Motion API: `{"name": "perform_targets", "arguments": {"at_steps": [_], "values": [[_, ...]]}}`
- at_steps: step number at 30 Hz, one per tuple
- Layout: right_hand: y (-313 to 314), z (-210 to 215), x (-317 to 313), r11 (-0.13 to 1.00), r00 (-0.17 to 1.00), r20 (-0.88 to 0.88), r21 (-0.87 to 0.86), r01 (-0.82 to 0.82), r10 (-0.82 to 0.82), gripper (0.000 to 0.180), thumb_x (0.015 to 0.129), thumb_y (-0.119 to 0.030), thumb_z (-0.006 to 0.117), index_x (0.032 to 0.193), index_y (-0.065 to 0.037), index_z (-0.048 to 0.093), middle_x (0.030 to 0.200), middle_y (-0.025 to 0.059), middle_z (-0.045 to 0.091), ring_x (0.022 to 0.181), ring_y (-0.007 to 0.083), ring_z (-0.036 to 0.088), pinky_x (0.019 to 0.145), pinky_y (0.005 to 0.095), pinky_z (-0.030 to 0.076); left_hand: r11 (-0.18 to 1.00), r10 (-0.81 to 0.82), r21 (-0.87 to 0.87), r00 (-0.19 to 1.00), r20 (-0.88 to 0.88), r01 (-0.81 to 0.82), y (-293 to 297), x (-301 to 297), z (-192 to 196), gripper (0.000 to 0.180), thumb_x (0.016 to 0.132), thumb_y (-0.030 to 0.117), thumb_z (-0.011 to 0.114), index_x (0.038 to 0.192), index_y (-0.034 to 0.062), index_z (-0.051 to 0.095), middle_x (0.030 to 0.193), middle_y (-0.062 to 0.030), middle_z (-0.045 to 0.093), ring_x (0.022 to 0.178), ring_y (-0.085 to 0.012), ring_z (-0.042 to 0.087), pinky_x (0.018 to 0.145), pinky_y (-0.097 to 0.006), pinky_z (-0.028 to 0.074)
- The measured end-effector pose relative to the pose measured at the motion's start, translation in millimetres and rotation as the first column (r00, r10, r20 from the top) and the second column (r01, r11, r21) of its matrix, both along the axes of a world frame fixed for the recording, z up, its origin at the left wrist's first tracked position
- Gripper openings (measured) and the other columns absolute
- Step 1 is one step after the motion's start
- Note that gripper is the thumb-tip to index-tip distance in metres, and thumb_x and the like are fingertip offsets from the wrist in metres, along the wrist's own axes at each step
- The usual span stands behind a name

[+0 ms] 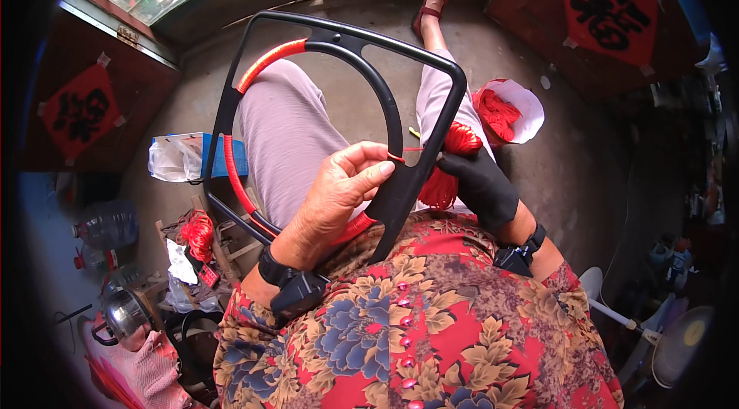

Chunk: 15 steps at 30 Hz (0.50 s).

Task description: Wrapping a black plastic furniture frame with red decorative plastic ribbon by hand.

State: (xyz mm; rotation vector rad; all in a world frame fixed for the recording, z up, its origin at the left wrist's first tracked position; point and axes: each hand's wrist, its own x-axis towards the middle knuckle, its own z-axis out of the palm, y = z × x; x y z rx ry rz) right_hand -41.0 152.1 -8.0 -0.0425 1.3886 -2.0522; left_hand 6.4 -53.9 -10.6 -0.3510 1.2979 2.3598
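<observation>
A black frame (459, 93), roughly square with an inner ring, leans across my lap. Stretches of its ring are wrapped tightly in shiny red cord (233, 166), while other stretches show bare black. My left hand (346, 182) is bare and closed, thumb and finger pinching the red cord where it loops round the ring's right side. My right hand (485, 190), in a black glove, grips a skein of red cord (463, 139) just right of the frame. The skein's loose end hangs below the glove. A short strand runs from the frame toward the skein.
A white-lined bucket (519, 113) of red cord stands on the floor to the right. At the left are a blue box (223, 153) with a plastic bag, a small wooden stool (225, 255) bearing more red cord, bottles (106, 228) and a metal pot (125, 318). A fan (681, 343) stands lower right.
</observation>
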Motion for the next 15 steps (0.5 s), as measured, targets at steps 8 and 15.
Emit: {"name": "perform_targets", "arguments": {"at_steps": [8,15], "values": [[11,-23,-1,1.0,0.999,-0.035,0.026,-0.003,0.004,0.021,0.087,-0.019,0.055,0.098,-0.002,0.056,0.091,0.0068,0.06,0.086,0.0162,0.058,0.08,0.0302,0.045,1.0,-0.009,-0.014,0.993,-0.121,0.008,3,-9,-5,0.017,0.083,0.008,0.066,0.098,0.002,0.061,0.087,-0.004,0.065,0.078,-0.0086,0.062,0.072,-0.021,0.05],[29,-28,-23,0.838,0.925,0.238,-0.399,0.371,-0.296,0.035,0.093,-0.036,0.049,0.108,-0.005,0.053,0.102,0.0094,0.06,0.098,0.0215,0.057,0.093,0.0382,0.042,0.999,-0.03,-0.041,0.994,-0.11,0.026,-3,-6,-7,0.014,0.082,0.008,0.066,0.095,0.0026,0.063,0.085,-0.0039,0.066,0.076,-0.0084,0.061,0.07,-0.021,0.049]]}}
